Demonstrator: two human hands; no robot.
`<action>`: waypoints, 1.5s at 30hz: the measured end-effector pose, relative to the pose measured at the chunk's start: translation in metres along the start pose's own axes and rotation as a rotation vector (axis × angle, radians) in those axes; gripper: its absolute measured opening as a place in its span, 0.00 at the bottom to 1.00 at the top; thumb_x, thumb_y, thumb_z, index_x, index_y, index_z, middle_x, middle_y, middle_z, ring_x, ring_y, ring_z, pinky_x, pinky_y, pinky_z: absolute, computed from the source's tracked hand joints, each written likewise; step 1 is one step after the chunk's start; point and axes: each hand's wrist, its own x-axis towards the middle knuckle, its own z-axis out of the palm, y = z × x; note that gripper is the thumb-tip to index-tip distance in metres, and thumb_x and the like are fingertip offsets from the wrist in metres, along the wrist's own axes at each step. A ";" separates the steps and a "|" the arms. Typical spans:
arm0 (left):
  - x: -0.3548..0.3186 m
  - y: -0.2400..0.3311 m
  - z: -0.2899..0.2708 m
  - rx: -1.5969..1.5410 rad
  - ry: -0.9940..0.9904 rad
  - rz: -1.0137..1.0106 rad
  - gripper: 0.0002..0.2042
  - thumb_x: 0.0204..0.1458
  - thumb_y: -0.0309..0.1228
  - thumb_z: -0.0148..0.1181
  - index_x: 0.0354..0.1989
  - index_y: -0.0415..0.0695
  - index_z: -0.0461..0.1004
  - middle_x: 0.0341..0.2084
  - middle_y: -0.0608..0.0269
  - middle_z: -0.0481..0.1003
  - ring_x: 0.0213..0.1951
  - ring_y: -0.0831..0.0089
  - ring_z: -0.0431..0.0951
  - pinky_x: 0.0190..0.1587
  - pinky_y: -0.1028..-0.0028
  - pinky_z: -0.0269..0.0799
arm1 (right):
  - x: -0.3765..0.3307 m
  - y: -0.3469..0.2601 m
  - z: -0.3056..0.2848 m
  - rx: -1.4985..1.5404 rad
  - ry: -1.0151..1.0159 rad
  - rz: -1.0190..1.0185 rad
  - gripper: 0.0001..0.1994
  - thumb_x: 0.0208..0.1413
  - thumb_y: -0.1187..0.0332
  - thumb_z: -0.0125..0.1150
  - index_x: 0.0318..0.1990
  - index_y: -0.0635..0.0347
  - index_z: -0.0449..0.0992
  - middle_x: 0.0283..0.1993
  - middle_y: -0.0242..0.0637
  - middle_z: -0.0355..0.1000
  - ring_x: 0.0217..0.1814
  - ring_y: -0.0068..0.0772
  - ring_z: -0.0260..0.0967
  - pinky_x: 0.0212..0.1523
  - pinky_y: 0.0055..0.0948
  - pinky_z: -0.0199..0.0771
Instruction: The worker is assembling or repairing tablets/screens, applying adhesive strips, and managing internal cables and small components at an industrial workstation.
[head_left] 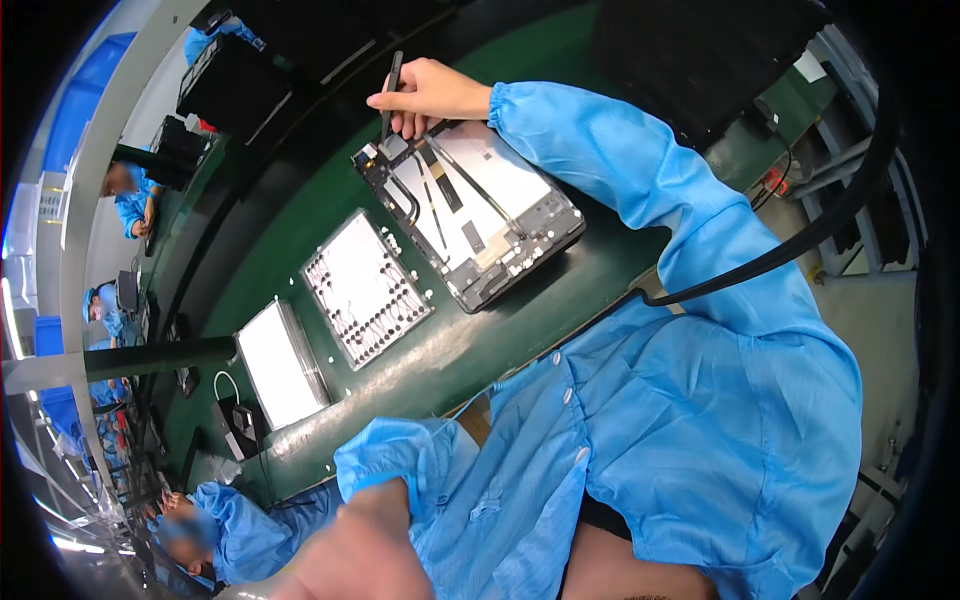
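My right hand [432, 92] is closed around a slim black tool [393, 92] that looks like tweezers. It holds the tool upright at the far left end of an opened tablet-like device [510, 170], with the lower fingers close to its edge. Pale panels, dark flex strips and small circuit parts show inside the device, which lies on the green bench. My left hand [355, 555] is low in the view, very near the camera and blurred. Its fingers cannot be made out, and it is well apart from the device.
Left of the device lies a clear tray [345, 265] with rows of small black-tipped parts. Beyond it is a white flat stack [282, 365], then a small black-and-white box [238, 428] with a cable. A black strap [800, 245] crosses my right sleeve. Co-workers sit along the left.
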 end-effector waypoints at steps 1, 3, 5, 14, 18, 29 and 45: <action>-0.013 -0.005 -0.031 0.167 -0.054 -0.044 0.13 0.55 0.29 0.57 0.50 0.53 0.73 0.38 0.73 0.68 0.42 0.79 0.70 0.51 0.73 0.65 | 0.000 0.002 -0.003 0.025 0.013 0.007 0.22 0.62 0.50 0.63 0.34 0.65 0.76 0.28 0.40 0.78 0.25 0.25 0.78 0.25 0.22 0.78; -0.065 -0.021 -0.094 -0.415 0.232 -0.715 0.11 0.62 0.36 0.50 0.49 0.51 0.73 0.43 0.66 0.71 0.44 0.70 0.73 0.57 0.69 0.69 | 0.000 0.000 0.000 0.061 0.012 0.008 0.22 0.62 0.50 0.63 0.34 0.66 0.76 0.27 0.40 0.78 0.25 0.26 0.78 0.25 0.22 0.79; -0.109 -0.085 -0.058 0.495 -0.539 -0.761 0.11 0.57 0.21 0.60 0.48 0.37 0.77 0.46 0.57 0.75 0.51 0.66 0.76 0.46 0.69 0.75 | 0.001 0.005 0.000 0.026 0.010 0.022 0.22 0.62 0.51 0.63 0.35 0.67 0.76 0.27 0.40 0.78 0.25 0.26 0.78 0.25 0.23 0.79; -0.185 -0.139 -0.083 0.665 -1.105 -0.886 0.11 0.62 0.30 0.54 0.49 0.48 0.80 0.48 0.61 0.75 0.47 0.61 0.75 0.51 0.66 0.70 | 0.003 0.006 0.001 -0.022 0.017 -0.002 0.22 0.62 0.51 0.63 0.35 0.68 0.77 0.27 0.40 0.78 0.25 0.27 0.78 0.25 0.23 0.79; -0.187 -0.142 -0.078 0.695 -1.338 -0.788 0.13 0.63 0.34 0.52 0.52 0.49 0.79 0.48 0.62 0.75 0.46 0.62 0.74 0.49 0.66 0.70 | 0.001 0.008 -0.001 -0.006 0.021 -0.021 0.21 0.62 0.53 0.64 0.37 0.69 0.77 0.28 0.40 0.78 0.26 0.27 0.79 0.25 0.23 0.80; -0.170 -0.152 -0.070 0.631 -1.517 -0.602 0.14 0.65 0.32 0.47 0.50 0.41 0.77 0.56 0.56 0.75 0.57 0.55 0.72 0.59 0.61 0.65 | -0.086 -0.010 -0.076 0.256 0.258 -0.347 0.09 0.64 0.64 0.63 0.42 0.61 0.76 0.32 0.36 0.79 0.29 0.20 0.75 0.27 0.18 0.72; -0.319 0.006 0.115 0.247 -1.035 -1.232 0.36 0.56 0.18 0.58 0.72 0.31 0.46 0.67 0.35 0.54 0.68 0.43 0.57 0.70 0.58 0.54 | -0.265 0.090 -0.154 0.087 0.273 0.166 0.09 0.63 0.65 0.64 0.42 0.62 0.79 0.29 0.31 0.77 0.26 0.15 0.71 0.25 0.16 0.70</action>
